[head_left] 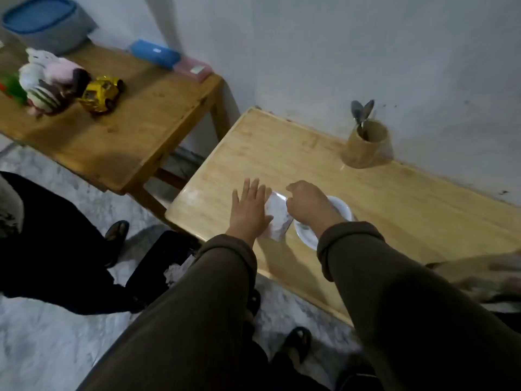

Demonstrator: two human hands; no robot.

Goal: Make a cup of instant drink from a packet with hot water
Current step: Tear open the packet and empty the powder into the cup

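A white packet (277,216) lies flat on the light wooden table (282,153), near its front left corner. My left hand (249,210) rests beside it with fingers spread, its thumb touching the packet's left edge. My right hand (306,203) is curled, pinching the packet's far right corner. A white cup or saucer (342,208) sits just right of the packet, mostly hidden under my right wrist. A wooden holder (366,148) with two spoons (362,112) stands at the back by the wall.
A darker wooden table (127,131) to the left carries toys, a yellow toy car (101,93), a blue case (155,53) and a grey tub (50,22). A person in black stands on the floor at the left (56,249). A blurred brown object (485,280) is at the right edge.
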